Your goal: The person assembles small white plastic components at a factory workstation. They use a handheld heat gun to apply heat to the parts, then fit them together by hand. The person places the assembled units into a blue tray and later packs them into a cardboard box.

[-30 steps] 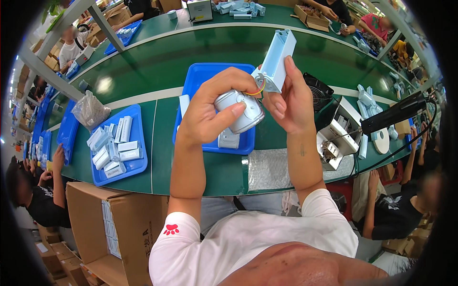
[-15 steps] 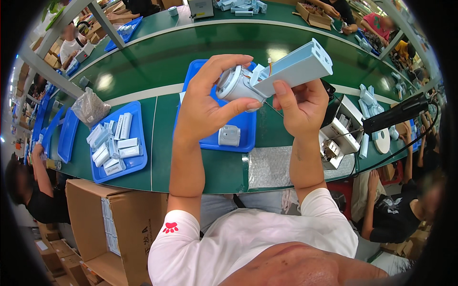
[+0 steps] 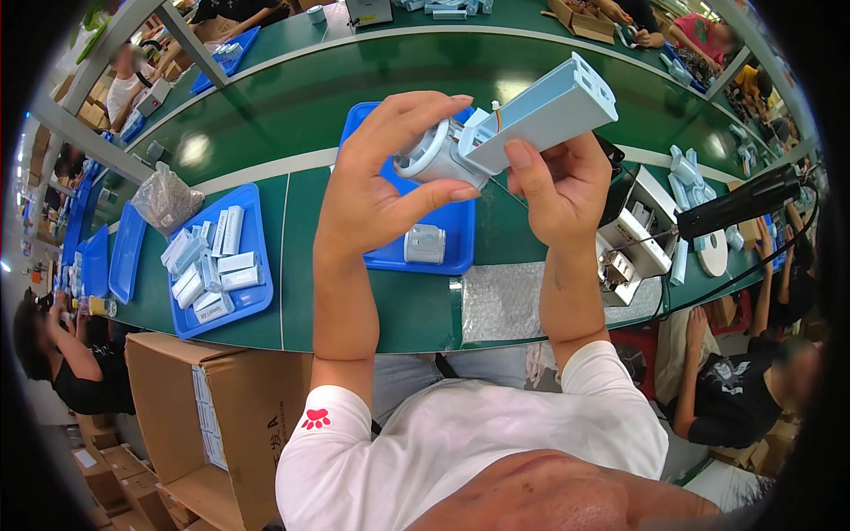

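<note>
My left hand [image 3: 372, 181] curls its thumb and fingers around the round, light-blue plastic housing [image 3: 452, 162]. A hollow, rectangular light-blue handle [image 3: 553, 111] joins that housing and tilts up to the right, its open side facing up. My right hand [image 3: 562, 190] grips the handle from below, thumb on its near side. Thin coloured wires [image 3: 498, 115] with a small white connector stick out where the two parts meet. Beneath my hands lies a blue tray [image 3: 381, 258] holding another round light-blue housing [image 3: 425, 244].
To the left, a blue tray [image 3: 266, 305] holds several light-blue handle pieces, near a plastic bag [image 3: 166, 200]. At right stand an open metal box [image 3: 639, 226] and a black-handled tool [image 3: 744, 205] with a thin metal rod. Bubble wrap [image 3: 502, 301] lies at the front edge; a carton [image 3: 257, 416] stands below.
The handle's far end has risen slightly, and the round housing has shifted a little left. Both hands keep their grip. A person at far left has drawn their hands in.
</note>
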Demonstrator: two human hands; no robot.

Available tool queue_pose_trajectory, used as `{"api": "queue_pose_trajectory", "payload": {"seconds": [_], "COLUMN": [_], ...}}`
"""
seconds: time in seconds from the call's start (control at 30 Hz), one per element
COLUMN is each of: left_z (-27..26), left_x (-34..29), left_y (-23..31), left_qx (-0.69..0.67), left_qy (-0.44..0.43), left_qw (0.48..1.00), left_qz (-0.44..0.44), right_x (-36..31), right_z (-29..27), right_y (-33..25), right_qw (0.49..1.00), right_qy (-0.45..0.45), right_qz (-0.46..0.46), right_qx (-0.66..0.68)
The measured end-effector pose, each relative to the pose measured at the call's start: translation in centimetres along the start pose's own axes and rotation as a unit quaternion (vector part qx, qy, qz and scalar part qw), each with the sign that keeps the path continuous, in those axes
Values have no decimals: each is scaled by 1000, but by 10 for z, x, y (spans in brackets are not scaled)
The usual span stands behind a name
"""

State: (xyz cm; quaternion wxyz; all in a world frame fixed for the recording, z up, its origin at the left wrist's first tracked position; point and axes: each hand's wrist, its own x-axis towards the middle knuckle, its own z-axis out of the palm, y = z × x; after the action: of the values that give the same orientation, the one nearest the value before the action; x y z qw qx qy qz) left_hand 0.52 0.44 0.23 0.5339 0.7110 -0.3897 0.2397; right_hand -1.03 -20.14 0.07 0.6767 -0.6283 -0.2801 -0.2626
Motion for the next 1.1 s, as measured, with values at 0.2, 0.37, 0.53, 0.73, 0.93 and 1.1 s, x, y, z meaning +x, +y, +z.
{"api": "queue_pose_trajectory", "payload": {"seconds": [0.2,0.37,0.53,0.73,0.93,1.1], "left_z": [-1,2,-1,15,30,33], "left_x": [1,1,1,2,4,5], "left_y": [3,3,12,13,-4,-7], "left_qx": [8,-11,46,178,216,216], "left_qy": [-16,11,-1,66,156,191], "left_qw": [1000,1000,999,981,961,952], "left_qz": [-3,1,14,37,72,100], "right_x": [-1,-3,-7,-7,-6,-3], "right_z": [0,4,15,19,22,23], "right_y": [2,4,6,17,22,22], "right_qw": [1000,998,998,993,986,978], "right_qy": [-10,-5,12,20,38,22], "right_qz": [-25,-56,-43,-92,-141,-185], "right_qx": [-15,-37,-48,-64,-84,-95]}}
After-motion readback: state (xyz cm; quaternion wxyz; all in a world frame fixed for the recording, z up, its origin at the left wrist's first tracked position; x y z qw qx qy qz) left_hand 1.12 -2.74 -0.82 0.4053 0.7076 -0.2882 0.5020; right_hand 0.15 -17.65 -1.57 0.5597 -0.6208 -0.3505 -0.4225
